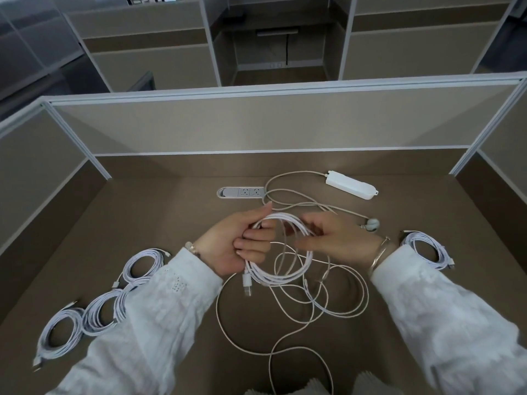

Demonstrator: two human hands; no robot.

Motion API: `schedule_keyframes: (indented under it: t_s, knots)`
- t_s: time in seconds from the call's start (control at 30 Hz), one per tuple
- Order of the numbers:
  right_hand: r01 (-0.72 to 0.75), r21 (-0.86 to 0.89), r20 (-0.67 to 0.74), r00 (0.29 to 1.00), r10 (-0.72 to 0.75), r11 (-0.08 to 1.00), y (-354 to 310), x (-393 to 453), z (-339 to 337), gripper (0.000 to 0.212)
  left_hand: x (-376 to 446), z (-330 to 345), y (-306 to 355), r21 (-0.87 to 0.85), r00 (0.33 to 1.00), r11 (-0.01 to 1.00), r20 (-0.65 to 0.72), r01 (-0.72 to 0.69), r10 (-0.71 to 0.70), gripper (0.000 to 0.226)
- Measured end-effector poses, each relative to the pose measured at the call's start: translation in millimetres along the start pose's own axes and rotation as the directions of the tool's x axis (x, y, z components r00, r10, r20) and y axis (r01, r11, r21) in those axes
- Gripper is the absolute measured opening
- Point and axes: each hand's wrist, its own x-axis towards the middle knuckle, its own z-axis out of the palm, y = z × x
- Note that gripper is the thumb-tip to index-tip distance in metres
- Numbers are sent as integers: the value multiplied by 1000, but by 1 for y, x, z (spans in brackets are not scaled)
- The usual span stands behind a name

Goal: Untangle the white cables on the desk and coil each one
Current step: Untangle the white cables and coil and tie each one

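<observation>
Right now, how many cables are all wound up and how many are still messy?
Four look done: three coils on the left and one on the right. In hand: the left hand grips a half-wound coil while the right hand pinches its loops. Left: the loose tangle on the desk; how many cables are in it I cannot tell.

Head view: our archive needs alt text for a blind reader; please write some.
Two hands hold a half-wound coil of white cable above a brown desk: the left hand grips the loops while the right hand pinches them. Loose cable sprawls below, finished coils lie at left and right, and a white power strip sits behind.
</observation>
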Motion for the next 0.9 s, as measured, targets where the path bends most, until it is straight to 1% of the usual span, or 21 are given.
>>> schedule_keyframes:
  t_s: [0.03, 0.1, 0.17, 0.2, 0.23, 0.27, 0.33, 0.4, 0.5, 0.57, 0.63, 0.7, 0.8, 0.83, 0.9]
  knots:
    - [-18, 26, 12, 1000, 18, 1000, 2, 0, -1, 37, 0, -1, 1, -4, 1000, 1000, -4, 10, -10, 35]
    - [-34, 105, -13, 999, 35, 994, 4, -2, -2, 39, -2, -2, 3, 2, 999, 1000, -47, 7, -7, 37]
    - [-24, 161, -17, 999, 27, 987, 7, -3, -1, 32, -4, -1, 5, 27, 996, 1000, -83, -15, 17, 37]
    - [-19, 209, -2, 1000, 20, 978, 7, -4, 1, 28, -4, 0, 6, 50, 994, 998, -100, -27, 31, 36]
    - [-16, 296, 5, 1000, 15, 955, 6, -5, 4, 25, -4, 1, 6, 78, 992, 996, -120, -40, 49, 35]
    - [-15, 416, 7, 1000, 14, 909, 6, -6, 6, 24, -3, 2, 6, 103, 988, 993, -137, -56, 70, 34]
    - [-46, 642, 46, 999, 21, 765, 4, -5, 9, 27, -1, 3, 5, 123, 983, 990, -158, -73, 92, 34]
    - [-73, 755, 93, 996, 3, 652, 3, -5, 7, 26, 0, 2, 3, 113, 986, 992, -148, -63, 80, 35]
    - [-79, 810, 69, 997, 39, 581, 4, -4, 3, 20, 1, -3, 0, 71, 997, 997, -65, -34, 39, 33]
    - [-79, 828, 50, 996, 68, 555, 5, -3, 2, 22, 2, -2, -4, 9, 998, 999, -44, -44, 44, 32]
    - [-67, 835, 32, 997, 73, 546, 5, -1, 3, 26, 4, 1, -6, -31, 991, 995, -95, -98, 95, 31]
    - [-64, 841, 22, 996, 85, 537, 9, -1, 5, 32, 6, 5, -6, -2, 972, 985, -167, -170, 167, 27]
    - [-104, 832, 42, 991, 125, 545, 18, 0, 13, 46, 3, 4, 1, 56, 943, 971, -229, -234, 240, 23]
    - [-132, 815, 55, 987, 151, 564, 22, 0, 16, 50, 1, 2, 4, 57, 936, 967, -241, -248, 255, 22]
    - [-208, 737, 80, 972, 223, 643, 33, -2, 23, 50, -4, -3, 15, 52, 920, 956, -260, -290, 294, 23]
